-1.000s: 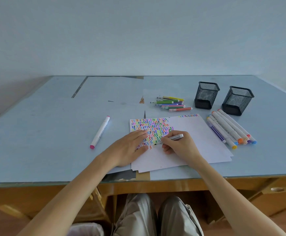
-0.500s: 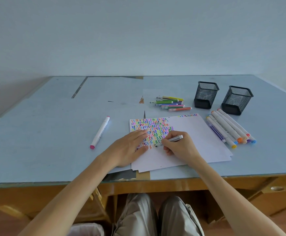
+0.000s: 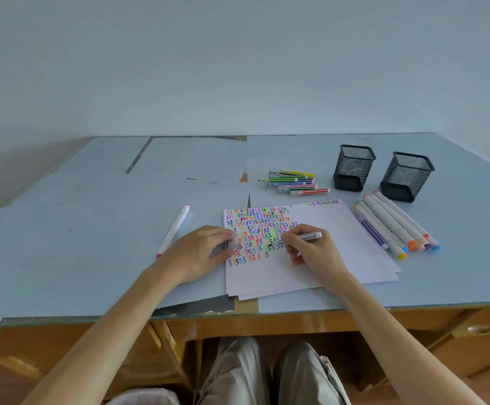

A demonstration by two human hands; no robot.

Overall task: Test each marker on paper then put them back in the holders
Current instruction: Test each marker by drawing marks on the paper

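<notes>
Right hand [image 3: 313, 252], frame centre: grips grey marker [image 3: 297, 239], tip on paper [image 3: 325, 247]. Left hand [image 3: 200, 252], just left: pinches clear cap [image 3: 233, 244] at the sheet's left edge. Two mesh holders [image 3: 354, 168], upper right on worktop [image 3: 77, 229]. Loose markers [image 3: 395, 226] lie right of paper; thin pens [image 3: 293, 182] lie above it.

Soft, even daylight fills the scene with only faint shadows, a pale bluish cast lies over the worktop [image 3: 62, 229] (its edges bow from the wide lens), and focus is slightly soft.
</notes>
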